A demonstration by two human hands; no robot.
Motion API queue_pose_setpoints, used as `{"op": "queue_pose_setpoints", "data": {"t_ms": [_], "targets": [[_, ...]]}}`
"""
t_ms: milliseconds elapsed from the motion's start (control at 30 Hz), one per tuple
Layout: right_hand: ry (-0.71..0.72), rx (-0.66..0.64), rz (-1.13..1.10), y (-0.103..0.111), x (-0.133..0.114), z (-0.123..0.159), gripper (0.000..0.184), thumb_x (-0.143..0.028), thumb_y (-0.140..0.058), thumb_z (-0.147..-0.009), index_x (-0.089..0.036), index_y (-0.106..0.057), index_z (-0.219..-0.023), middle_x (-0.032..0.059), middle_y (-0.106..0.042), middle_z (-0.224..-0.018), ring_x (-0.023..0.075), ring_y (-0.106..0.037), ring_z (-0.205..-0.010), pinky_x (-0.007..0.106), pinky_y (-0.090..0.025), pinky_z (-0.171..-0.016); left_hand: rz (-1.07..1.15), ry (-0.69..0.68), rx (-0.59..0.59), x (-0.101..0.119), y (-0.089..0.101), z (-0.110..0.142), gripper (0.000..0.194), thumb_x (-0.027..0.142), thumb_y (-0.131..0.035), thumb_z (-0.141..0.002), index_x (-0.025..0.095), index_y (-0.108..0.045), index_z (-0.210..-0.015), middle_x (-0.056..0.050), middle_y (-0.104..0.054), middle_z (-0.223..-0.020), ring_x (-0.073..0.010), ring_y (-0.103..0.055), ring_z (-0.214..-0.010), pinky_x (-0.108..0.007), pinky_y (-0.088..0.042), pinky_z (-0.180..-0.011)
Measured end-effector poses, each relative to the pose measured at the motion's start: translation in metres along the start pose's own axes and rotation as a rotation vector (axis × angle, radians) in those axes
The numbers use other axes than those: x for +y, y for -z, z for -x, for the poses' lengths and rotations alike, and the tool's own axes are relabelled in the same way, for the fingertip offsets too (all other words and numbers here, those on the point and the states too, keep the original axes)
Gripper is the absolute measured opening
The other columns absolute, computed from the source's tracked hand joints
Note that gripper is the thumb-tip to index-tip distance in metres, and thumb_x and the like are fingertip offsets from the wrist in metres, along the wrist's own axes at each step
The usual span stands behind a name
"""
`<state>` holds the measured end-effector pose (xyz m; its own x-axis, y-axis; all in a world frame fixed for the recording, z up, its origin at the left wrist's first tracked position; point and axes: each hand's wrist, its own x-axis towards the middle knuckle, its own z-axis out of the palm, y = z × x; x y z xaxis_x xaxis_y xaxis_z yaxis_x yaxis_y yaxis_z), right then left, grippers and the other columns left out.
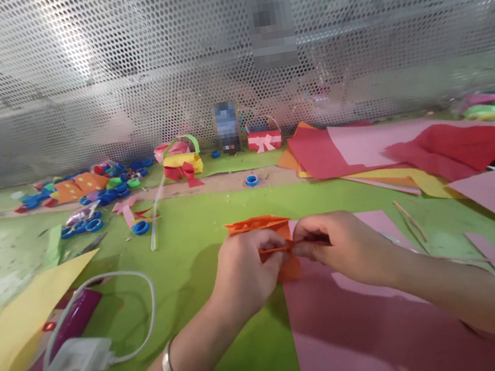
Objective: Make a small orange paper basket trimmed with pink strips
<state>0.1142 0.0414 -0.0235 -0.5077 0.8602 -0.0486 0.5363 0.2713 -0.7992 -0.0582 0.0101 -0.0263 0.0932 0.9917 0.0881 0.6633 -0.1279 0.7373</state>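
Head view: by the far left corner of the pink sheet (344, 332), orange paper (282, 227) is pinched by left hand (245, 267) and right hand (347, 245) (fingertips close together); shaping is apparently in hand, steady grips being called for.

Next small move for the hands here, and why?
Probably a light crease with the right hand on the small orange strip, with the left hand steadying it. Both hands' fingertips meet at that strip, in front of the larger folded orange paper, so a short pinch likely needs no regrip.
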Motion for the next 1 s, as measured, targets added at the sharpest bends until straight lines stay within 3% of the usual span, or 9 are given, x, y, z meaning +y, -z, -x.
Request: {"op": "queue_pose_setpoints", "data": {"t_ms": [167, 300, 400, 500, 633, 800, 900, 1000], "targets": [[0.041, 0.019, 0.01, -0.001, -0.001, 0.002, 0.015, -0.026, -0.056, -0.082, -0.021, -0.061, -0.069, -0.0039, -0.062, -0.064, 0.0123, -0.052, -0.061, 0.024, -0.038, -0.056, -0.025, -0.061, -0.055, 0.001, 0.001, 0.001, 0.031, 0.003, -0.057, -0.067, 0.023, -0.074, -0.082, 0.003, -0.075, -0.082, -0.017, -0.067, -0.076, -0.025, -0.046, -0.068], [0.084, 0.015, 0.026, -0.004, -0.001, 0.001, 0.015, -0.02, -0.055, -0.083, -0.021, -0.061, -0.069, -0.0042, -0.063, -0.065, 0.0124, -0.055, -0.062, 0.023, -0.04, -0.057, -0.081, -0.11, -0.1, 0.0, 0.0, 0.001, 0.028, 0.005, -0.056, -0.07, 0.024, -0.075, -0.077, 0.003, -0.073, -0.075, -0.0167, -0.065, -0.071, -0.025, -0.044, -0.063], [0.11, 0.022, 0.069, -0.005, -0.002, 0.001, 0.016, -0.016, -0.056, -0.082, -0.021, -0.061, -0.068, -0.0041, -0.063, -0.066, 0.0122, -0.056, -0.061, 0.023, -0.04, -0.058, -0.084, -0.062, -0.074, -0.001, 0.0, 0.001, 0.029, 0.004, -0.056, -0.069, 0.023, -0.076, -0.077, 0.003, -0.074, -0.072, -0.0162, -0.065, -0.067, -0.025, -0.044, -0.061], [0.118, 0.002, 0.108, 0.0, -0.002, 0.002, 0.013, -0.022, -0.058, -0.084, -0.021, -0.062, -0.072, -0.0035, -0.065, -0.068, 0.0122, -0.056, -0.061, 0.023, -0.039, -0.056, -0.087, -0.008, -0.023, 0.0, 0.002, 0.001, 0.029, 0.003, -0.057, -0.069, 0.023, -0.077, -0.077, 0.002, -0.075, -0.071, -0.0166, -0.066, -0.065, -0.025, -0.044, -0.06], [0.109, -0.065, 0.311, 0.017, -0.002, 0.003, 0.022, -0.037, -0.058, -0.087, -0.022, -0.062, -0.072, -0.0036, -0.063, -0.063, 0.0124, -0.052, -0.056, 0.024, -0.033, -0.051, -0.099, 0.045, 0.049, 0.002, 0.008, 0.0, 0.022, 0.008, -0.061, -0.072, 0.023, -0.077, -0.074, 0.002, -0.074, -0.067, -0.0172, -0.065, -0.061, -0.027, -0.044, -0.059], [0.094, -0.103, 0.514, 0.037, 0.0, 0.004, 0.029, -0.033, -0.054, -0.089, -0.021, -0.053, -0.063, -0.0044, -0.057, -0.057, 0.0127, -0.048, -0.053, 0.026, -0.028, -0.049, -0.078, 0.07, 0.066, -0.003, 0.012, -0.003, 0.019, 0.009, -0.064, -0.073, 0.024, -0.077, -0.074, 0.004, -0.075, -0.068, -0.0167, -0.067, -0.063, -0.026, -0.047, -0.06], [0.092, -0.115, 0.565, 0.036, 0.001, 0.004, 0.032, -0.038, -0.052, -0.091, -0.021, -0.05, -0.063, -0.0033, -0.058, -0.059, 0.014, -0.049, -0.054, 0.027, -0.028, -0.05, -0.069, 0.059, 0.058, -0.007, 0.012, -0.005, 0.016, 0.011, -0.066, -0.074, 0.023, -0.076, -0.078, 0.002, -0.077, -0.077, -0.0188, -0.07, -0.072, -0.028, -0.05, -0.066], [0.113, -0.096, 0.532, 0.026, -0.001, 0.004, 0.022, -0.035, -0.052, -0.091, -0.022, -0.058, -0.075, 0.0003, -0.065, -0.073, 0.0171, -0.057, -0.065, 0.028, -0.035, -0.055, -0.065, 0.018, 0.056, -0.006, 0.009, -0.003, 0.022, 0.01, -0.064, -0.074, 0.022, -0.074, -0.09, 0.0, -0.077, -0.086, -0.02, -0.071, -0.082, -0.03, -0.051, -0.076]]}}
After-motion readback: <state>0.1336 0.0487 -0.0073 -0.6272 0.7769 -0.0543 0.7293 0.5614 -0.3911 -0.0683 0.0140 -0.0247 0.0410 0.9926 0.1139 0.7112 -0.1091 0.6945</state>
